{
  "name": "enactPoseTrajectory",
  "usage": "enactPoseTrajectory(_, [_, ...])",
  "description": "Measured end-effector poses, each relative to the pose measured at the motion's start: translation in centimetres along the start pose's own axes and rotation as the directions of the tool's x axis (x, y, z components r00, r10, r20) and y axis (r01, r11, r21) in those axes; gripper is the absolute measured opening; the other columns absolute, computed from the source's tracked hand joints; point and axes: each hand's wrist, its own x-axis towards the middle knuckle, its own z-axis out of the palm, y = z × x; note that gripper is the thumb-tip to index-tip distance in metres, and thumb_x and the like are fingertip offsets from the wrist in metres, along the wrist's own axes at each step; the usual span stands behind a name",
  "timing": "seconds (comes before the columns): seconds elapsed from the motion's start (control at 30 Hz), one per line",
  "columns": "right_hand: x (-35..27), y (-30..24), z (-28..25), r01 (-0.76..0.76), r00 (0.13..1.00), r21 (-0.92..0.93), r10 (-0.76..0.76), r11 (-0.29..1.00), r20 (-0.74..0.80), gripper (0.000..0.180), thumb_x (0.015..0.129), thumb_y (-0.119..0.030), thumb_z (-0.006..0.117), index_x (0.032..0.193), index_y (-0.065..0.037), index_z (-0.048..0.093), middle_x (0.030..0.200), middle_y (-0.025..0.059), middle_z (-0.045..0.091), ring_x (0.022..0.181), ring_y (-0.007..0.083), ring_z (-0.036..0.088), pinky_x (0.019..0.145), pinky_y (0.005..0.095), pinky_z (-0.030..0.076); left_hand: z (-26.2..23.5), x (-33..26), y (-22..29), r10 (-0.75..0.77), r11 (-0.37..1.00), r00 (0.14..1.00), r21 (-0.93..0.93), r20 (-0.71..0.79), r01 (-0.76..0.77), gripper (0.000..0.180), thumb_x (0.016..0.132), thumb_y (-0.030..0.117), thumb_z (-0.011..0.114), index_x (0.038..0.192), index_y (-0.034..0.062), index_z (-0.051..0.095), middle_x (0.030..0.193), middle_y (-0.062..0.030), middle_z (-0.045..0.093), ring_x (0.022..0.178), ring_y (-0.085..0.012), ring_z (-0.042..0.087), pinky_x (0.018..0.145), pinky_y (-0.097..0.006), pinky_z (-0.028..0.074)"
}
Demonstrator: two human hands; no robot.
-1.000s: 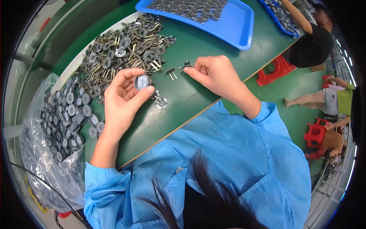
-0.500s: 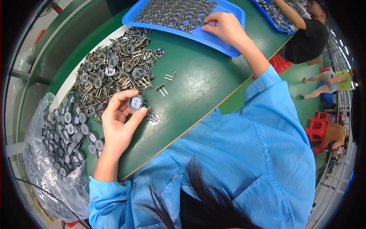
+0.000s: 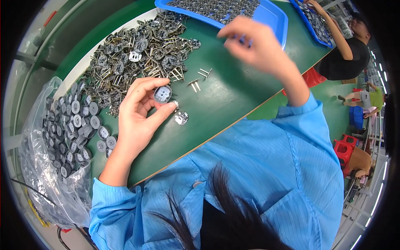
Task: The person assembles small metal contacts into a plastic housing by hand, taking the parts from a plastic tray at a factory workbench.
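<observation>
My left hand (image 3: 139, 114) holds a small round grey disc (image 3: 162, 94) between thumb and fingers, just above the green table (image 3: 225, 100). A small silver metal part (image 3: 181, 118) lies on the table right beside that hand. My right hand (image 3: 254, 43) is in the air, blurred, near the front edge of the blue tray (image 3: 273, 16); its fingers are curled and I cannot tell if it holds anything. A few loose metal pins (image 3: 199, 79) lie between the two hands.
A big heap of metal clips and pins (image 3: 137, 54) covers the table's far left. Grey discs (image 3: 71, 125) spill from a clear plastic bag (image 3: 37, 166) at the left. A second blue tray (image 3: 312, 21) and another person's arm (image 3: 333, 33) are at upper right.
My right hand went from the pins up to the blue tray, and has now drawn back from it toward me. My left hand kept the disc and barely moved.
</observation>
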Motion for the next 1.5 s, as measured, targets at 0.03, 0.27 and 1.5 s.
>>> enactPoseTrajectory(0.03, [-0.5, -1.7, 1.0, 0.135, 0.99, 0.014, -0.135, 0.991, 0.031, 0.017, 0.075, -0.008, 0.062, 0.092, -0.005, 0.062, 0.086, 0.0112, 0.059, 0.082, 0.0293, 0.061, 0.072, 0.0361, 0.05, -0.1, 0.0, 0.0, -0.005, 1.0, 1.0, 0.024, 0.004, 0.005, 0.041, 0.074, -0.008, 0.068, 0.113, 0.0014, 0.059, 0.109, -0.0047, 0.05, 0.092, -0.0089, 0.051, 0.072, -0.021, 0.048])
enactPoseTrajectory(0.27, [-5.5, -4.1, 5.5, 0.114, 0.99, 0.079, -0.107, 0.99, -0.088, 0.009, 0.079, -0.008, 0.065, 0.085, -0.002, 0.061, 0.083, 0.0091, 0.058, 0.078, 0.0271, 0.059, 0.067, 0.0355, 0.049, 0.3, 0.0, 0.4, -0.024, 1.0, 0.997, 0.005, -0.073, 0.025, 0.039, 0.075, -0.006, 0.068, 0.111, -0.0009, 0.052, 0.102, -0.007, 0.056, 0.089, -0.0105, 0.057, 0.074, -0.023, 0.05])
enactPoseTrajectory(1.5, [-1.0, -9.4, 7.3, -0.25, 0.961, 0.676, 0.261, 0.693, 0.087, 0.014, 0.077, -0.004, 0.069, 0.085, 0.002, 0.06, 0.083, 0.0065, 0.064, 0.075, 0.0131, 0.064, 0.061, 0.025, 0.054, 0.3, -0.4, 0.2, 0.169, 0.977, 0.985, 0.14, -0.034, -0.163, 0.03, 0.072, -0.005, 0.072, 0.098, -0.0001, 0.058, 0.109, -0.0082, 0.048, 0.077, -0.0106, 0.059, 0.065, -0.022, 0.053])
